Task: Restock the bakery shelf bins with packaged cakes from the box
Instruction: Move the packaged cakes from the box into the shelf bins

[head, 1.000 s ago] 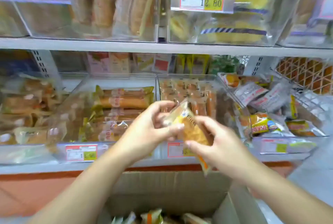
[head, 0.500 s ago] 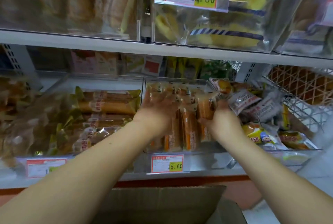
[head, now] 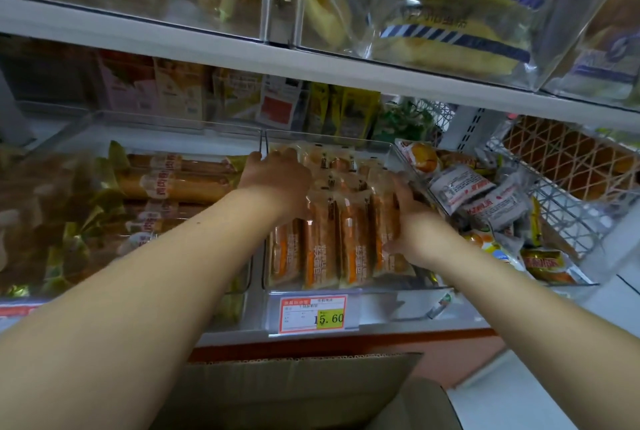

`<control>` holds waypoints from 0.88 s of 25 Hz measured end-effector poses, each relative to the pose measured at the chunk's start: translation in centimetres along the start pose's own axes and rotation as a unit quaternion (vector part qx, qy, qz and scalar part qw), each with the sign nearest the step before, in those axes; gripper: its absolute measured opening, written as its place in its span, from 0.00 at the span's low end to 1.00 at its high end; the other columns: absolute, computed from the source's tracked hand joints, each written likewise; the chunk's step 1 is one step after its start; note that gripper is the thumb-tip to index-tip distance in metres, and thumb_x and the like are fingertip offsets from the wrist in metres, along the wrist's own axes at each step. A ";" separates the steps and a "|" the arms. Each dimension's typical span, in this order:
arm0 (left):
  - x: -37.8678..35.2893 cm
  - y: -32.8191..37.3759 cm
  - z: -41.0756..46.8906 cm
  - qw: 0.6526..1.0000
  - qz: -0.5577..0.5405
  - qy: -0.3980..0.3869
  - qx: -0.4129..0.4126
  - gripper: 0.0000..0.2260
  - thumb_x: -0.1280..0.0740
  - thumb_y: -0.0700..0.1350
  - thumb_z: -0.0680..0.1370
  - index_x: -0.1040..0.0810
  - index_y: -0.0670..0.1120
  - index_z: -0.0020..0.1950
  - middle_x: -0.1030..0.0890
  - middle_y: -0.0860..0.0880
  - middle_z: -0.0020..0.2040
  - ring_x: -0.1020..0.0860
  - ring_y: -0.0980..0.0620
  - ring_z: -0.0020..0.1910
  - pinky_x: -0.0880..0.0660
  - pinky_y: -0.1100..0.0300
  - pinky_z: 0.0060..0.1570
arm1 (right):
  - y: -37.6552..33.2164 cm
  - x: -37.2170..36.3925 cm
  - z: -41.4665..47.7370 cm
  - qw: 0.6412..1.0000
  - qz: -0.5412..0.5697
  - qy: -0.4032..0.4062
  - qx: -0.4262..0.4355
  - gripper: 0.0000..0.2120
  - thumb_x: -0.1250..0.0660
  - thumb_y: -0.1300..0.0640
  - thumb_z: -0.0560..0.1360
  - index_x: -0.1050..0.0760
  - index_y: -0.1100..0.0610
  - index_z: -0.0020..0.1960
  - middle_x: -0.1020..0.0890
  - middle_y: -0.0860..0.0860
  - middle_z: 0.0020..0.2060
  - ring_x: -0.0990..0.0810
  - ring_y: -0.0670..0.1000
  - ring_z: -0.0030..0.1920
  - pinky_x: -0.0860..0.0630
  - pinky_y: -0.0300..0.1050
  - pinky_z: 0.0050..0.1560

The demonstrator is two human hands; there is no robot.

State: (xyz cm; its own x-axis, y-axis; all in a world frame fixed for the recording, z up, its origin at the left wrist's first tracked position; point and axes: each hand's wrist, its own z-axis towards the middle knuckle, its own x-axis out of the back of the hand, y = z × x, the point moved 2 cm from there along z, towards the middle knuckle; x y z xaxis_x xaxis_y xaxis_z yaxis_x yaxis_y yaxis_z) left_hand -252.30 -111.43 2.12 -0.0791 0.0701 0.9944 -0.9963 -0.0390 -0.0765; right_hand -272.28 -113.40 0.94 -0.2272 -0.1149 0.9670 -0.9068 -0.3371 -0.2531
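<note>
Both my hands reach into the clear middle bin (head: 408,305) on the lower shelf. It holds several orange packaged cakes (head: 320,242) standing in rows. My left hand (head: 277,176) lies flat on the packs at the bin's back left, fingers straight. On the bin's right side, my right hand (head: 412,211) presses against the rightmost packs with its fingers along them. The cardboard box (head: 294,384) stands below the shelf; only its flap shows.
A bin of long yellow-wrapped rolls (head: 173,183) sits to the left. A bin of mixed white and yellow packets (head: 485,201) and a wire basket (head: 568,201) lie to the right. The upper shelf (head: 311,66) overhangs closely. A price tag (head: 313,313) reads 15.60.
One second ago both hands held one cake pack in front of the shelf. They went into the middle bin, and the view has since moved closer and upward.
</note>
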 end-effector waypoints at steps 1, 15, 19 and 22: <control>0.1 -0.1 0.1 1.000 -0.003 0.007 0.009 0.26 0.32 0.62 0.74 0.28 0.55 0.70 0.29 0.47 0.68 0.31 0.44 0.67 0.36 0.46 0.68 | -0.1 -0.2 0.0 1.000 0.009 0.001 -0.003 0.47 0.33 0.59 0.75 0.66 0.51 0.77 0.23 0.52 0.38 0.25 0.50 0.35 0.29 0.43 0.35; -0.1 -0.4 0.4 0.994 -0.088 0.047 0.045 0.15 0.33 0.55 0.77 0.24 0.57 0.64 0.25 0.49 0.64 0.27 0.44 0.63 0.31 0.51 0.60 | 1.4 -3.6 0.1 0.992 -0.098 -0.015 -0.081 0.44 0.35 0.33 0.71 0.43 0.61 0.74 0.18 0.54 0.48 0.19 0.54 0.46 0.24 0.44 0.41; 0.8 -1.1 -2.4 0.934 -0.311 0.170 0.052 0.16 0.33 0.49 0.77 0.24 0.55 0.65 0.26 0.48 0.66 0.29 0.45 0.66 0.30 0.52 0.61 | 0.2 -2.3 -2.1 0.995 -0.045 0.031 -0.088 0.37 0.35 0.36 0.73 0.40 0.58 0.71 0.20 0.53 0.50 0.20 0.56 0.49 0.24 0.47 0.45; 1.2 -1.3 -9.5 0.910 -0.249 0.331 -0.016 0.14 0.34 0.47 0.77 0.22 0.49 0.63 0.23 0.45 0.60 0.28 0.46 0.61 0.34 0.58 0.58 | -1.6 -0.8 -8.4 0.970 0.078 0.226 0.035 0.23 0.36 0.45 0.77 0.34 0.52 0.69 0.20 0.47 0.48 0.20 0.50 0.46 0.25 0.43 0.43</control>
State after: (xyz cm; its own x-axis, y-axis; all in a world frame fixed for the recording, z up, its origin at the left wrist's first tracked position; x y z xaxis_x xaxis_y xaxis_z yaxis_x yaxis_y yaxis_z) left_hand -251.44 -101.84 2.67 0.3895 0.6576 0.6449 -0.9140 0.1898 0.3585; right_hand -273.66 -104.94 0.81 -0.5067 0.2466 0.8261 -0.8261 -0.4131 -0.3833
